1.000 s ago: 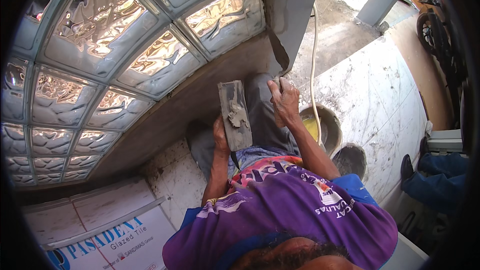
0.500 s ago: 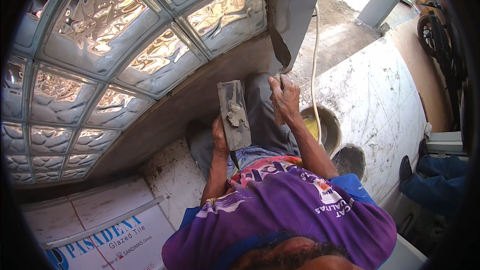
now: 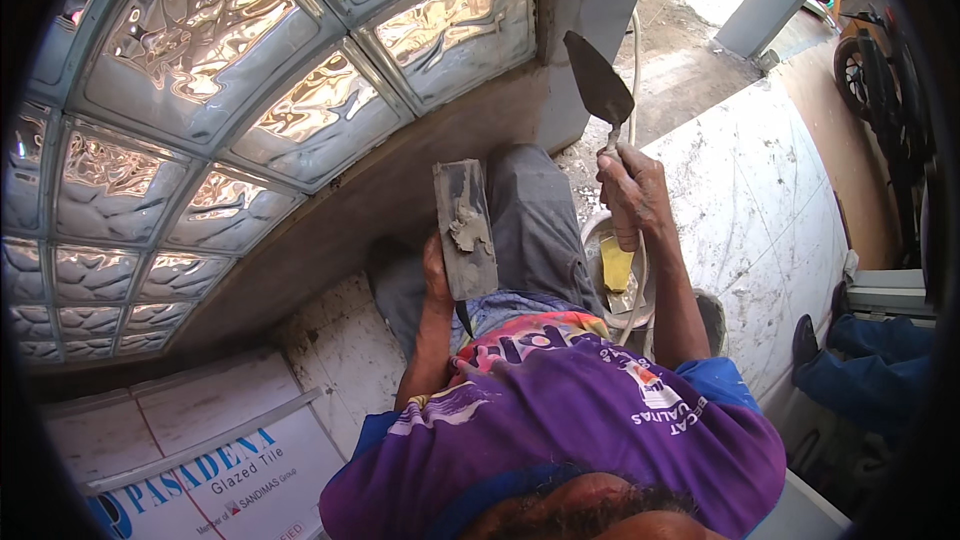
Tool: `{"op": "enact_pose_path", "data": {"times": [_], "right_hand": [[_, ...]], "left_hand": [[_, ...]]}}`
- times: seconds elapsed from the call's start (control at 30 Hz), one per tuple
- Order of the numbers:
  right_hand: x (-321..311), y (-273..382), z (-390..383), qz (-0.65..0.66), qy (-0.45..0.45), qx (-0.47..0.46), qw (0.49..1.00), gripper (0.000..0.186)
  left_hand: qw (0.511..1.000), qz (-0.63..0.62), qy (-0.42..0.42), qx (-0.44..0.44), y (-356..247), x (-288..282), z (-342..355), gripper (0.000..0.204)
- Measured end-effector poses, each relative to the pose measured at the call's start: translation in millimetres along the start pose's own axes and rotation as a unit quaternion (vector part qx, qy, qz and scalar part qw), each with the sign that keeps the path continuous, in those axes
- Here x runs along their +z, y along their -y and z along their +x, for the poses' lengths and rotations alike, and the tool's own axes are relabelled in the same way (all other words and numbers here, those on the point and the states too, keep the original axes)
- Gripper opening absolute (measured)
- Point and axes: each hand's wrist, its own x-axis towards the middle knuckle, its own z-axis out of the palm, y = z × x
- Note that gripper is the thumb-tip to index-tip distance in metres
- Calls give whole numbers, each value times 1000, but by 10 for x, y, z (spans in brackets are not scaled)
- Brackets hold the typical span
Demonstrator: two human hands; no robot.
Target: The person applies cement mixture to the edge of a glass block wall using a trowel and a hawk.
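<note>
My left hand (image 3: 436,270) is wrapped round the edge of a flat rectangular mortar board (image 3: 470,275), held over my lap with a lump of grey mortar (image 3: 468,228) on its face. In my right hand (image 3: 637,195) is a pointing trowel (image 3: 600,80), gripped by its handle. The trowel's leaf-shaped blade points up and away, near the end of the glass block wall (image 3: 290,130). Below the right hand stands a bucket (image 3: 590,232) with a yellow piece (image 3: 617,265) inside; the hand and forearm hide part of it.
A second, dark bucket (image 3: 713,318) sits partly behind my right forearm. A pale hose (image 3: 638,40) runs down beside the wall's end into the bucket area. A printed tile carton (image 3: 220,480) lies lower left. Another person's legs (image 3: 870,360) show at the right edge.
My right hand has moved right, with the trowel swung from the wall's end to point upward, its blade now in full view. The left hand and board have barely shifted.
</note>
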Motion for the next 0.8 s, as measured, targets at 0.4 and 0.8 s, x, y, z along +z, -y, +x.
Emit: {"op": "enact_pose_path", "data": {"times": [0.4,0.8], "right_hand": [[-1095,173,756,-372,120,-225,892,36],[-1066,-75,1288,-401,112,-309,855,28]], "left_hand": [[993,-52,-33,-105,450,112,-389,36],[976,-75,16,-202,294,125,-355,39]]}}
